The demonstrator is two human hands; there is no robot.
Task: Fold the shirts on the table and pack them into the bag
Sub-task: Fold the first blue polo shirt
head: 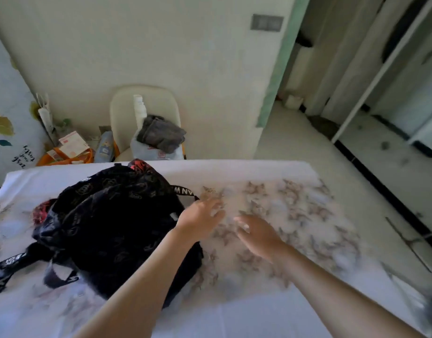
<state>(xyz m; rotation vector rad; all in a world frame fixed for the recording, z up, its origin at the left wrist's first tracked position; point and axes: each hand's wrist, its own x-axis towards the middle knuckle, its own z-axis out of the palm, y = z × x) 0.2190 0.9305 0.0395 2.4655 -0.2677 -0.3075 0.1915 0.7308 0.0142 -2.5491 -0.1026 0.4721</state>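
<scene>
two bare forearms [141, 276] come up from the bottom edge of the frame and reach over the table [246, 169], which is covered in a pale cloth printed with butterflies.

at centre left lies one black backpack [107, 220], slumped on the cloth. its long axis runs from the lower middle of the frame up toward the table's far edge, tilting a little left. red lining shows at two spots, one at its top and one at its left side. two black lettered straps show: one [7, 264] trails off to the lower left, one [185, 191] lies at the upper right of the bag.

the left hand [200, 218] hovers just beside the bag's right edge. its fingers are stretched out, slightly spread and blurred, holding nothing. the right hand [259, 234], near it toward the centre right, is palm down over the cloth, fingers loose and apart, also holding nothing.

beyond the table, at upper centre, stands one cream chair [122, 111]. on its seat one grey folded garment [161, 132] rests on a white plastic bag [146, 150].
</scene>
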